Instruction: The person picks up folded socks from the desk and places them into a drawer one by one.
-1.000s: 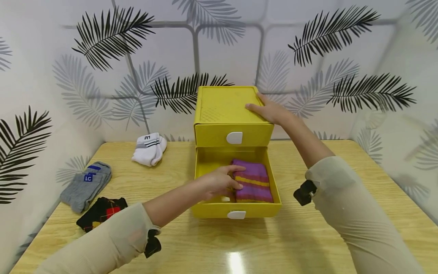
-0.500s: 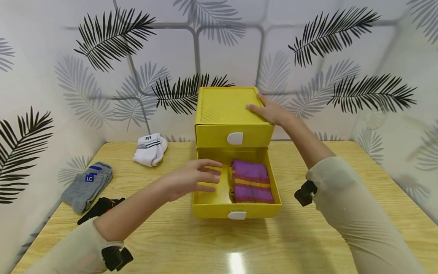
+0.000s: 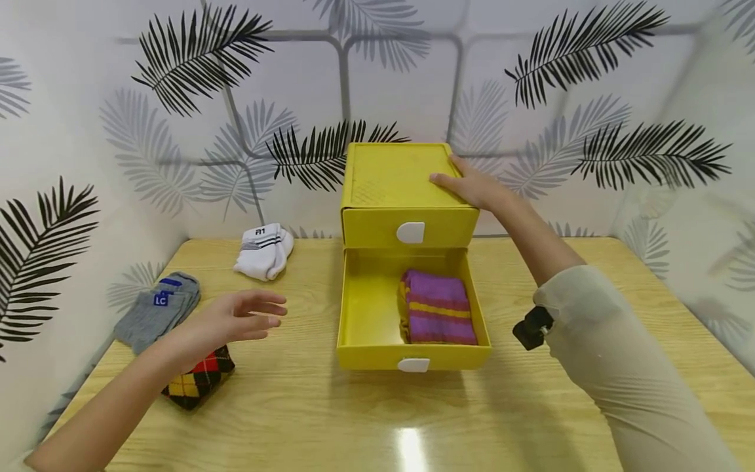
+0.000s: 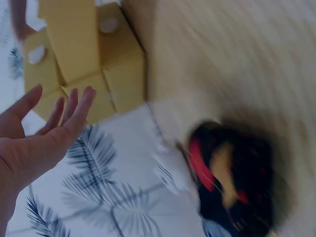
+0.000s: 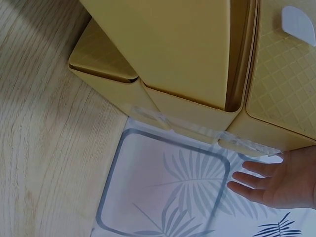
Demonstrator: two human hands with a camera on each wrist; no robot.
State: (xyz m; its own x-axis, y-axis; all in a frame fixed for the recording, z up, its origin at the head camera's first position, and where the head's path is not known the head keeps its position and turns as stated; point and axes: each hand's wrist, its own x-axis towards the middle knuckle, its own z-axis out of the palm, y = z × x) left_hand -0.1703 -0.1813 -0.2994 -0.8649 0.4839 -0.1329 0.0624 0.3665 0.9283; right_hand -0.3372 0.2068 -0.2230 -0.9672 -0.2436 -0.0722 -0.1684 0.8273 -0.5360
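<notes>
Before me on the table (image 3: 295,419) stands the drawer unit (image 3: 407,177), the wall (image 3: 401,85) behind it, my right hand (image 3: 472,187) at the right edge of its top, and a folded sock pair (image 3: 439,308) in the right half of its pulled-out drawer (image 3: 377,357). Left of the unit lie the rear pair (image 3: 262,252), the far-left pair (image 3: 147,318) and, nearest me, the front pair (image 3: 203,383). My left hand (image 3: 227,324) is above the table, left of the drawer.

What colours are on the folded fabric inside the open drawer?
The folded fabric is purple with yellow and reddish-purple stripes, clearest in the head view.
</notes>
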